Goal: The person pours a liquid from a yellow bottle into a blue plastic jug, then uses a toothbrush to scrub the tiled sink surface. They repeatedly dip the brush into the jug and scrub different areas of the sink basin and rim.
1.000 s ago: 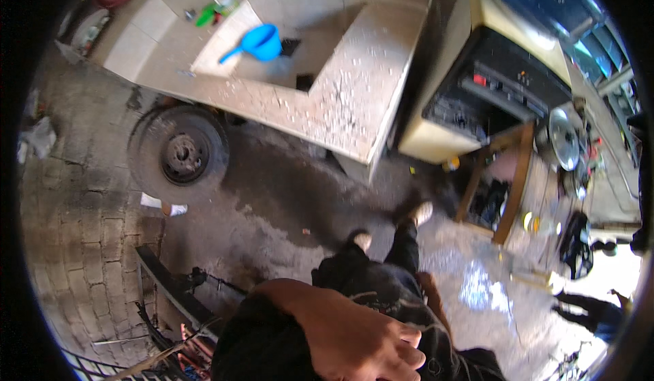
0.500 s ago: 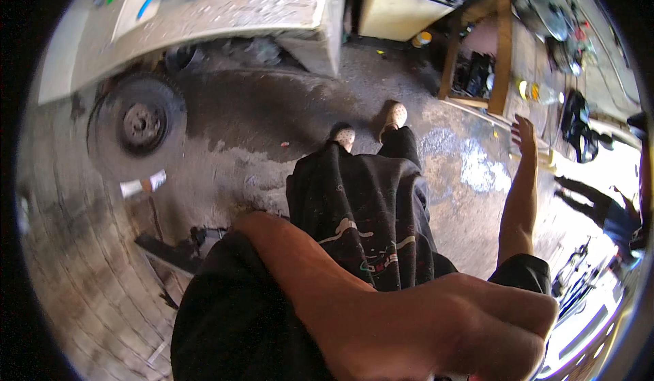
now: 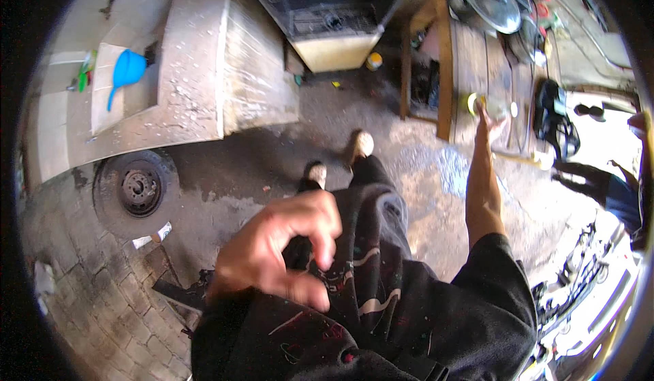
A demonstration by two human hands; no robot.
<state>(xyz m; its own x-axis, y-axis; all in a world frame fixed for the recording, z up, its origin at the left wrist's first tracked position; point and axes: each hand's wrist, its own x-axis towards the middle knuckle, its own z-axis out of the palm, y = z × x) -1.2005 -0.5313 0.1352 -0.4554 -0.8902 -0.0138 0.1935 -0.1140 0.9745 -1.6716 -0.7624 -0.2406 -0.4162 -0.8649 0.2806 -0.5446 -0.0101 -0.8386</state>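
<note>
My left hand [image 3: 279, 251] hangs in front of my dark, paint-spotted clothing, slightly blurred. Its fingers curl with a wide gap to the thumb, and nothing is in it. Out to the right, my right arm reaches to a wooden table [image 3: 465, 61]. The right hand [image 3: 492, 127] has its fingers apart beside a clear bottle [image 3: 499, 108] with yellow at one end and a pale cap at the other. Whether the fingertips touch the bottle, I cannot tell. A black bag [image 3: 550, 112] lies just beyond the bottle.
A pot with a glass lid [image 3: 487, 3] stands at the table's far end. Ahead is a dirty stove [image 3: 334, 51]; left, a counter [image 3: 194, 61] holds a blue dipper [image 3: 129, 66]. A wheel [image 3: 139, 189] lies on the floor. Another person [image 3: 616, 197] stands far right.
My view has turned so the table sits further left. My right hand has come to the bottle on the table. The left hand, hidden before, now shows in front of me, and the left arm has shifted.
</note>
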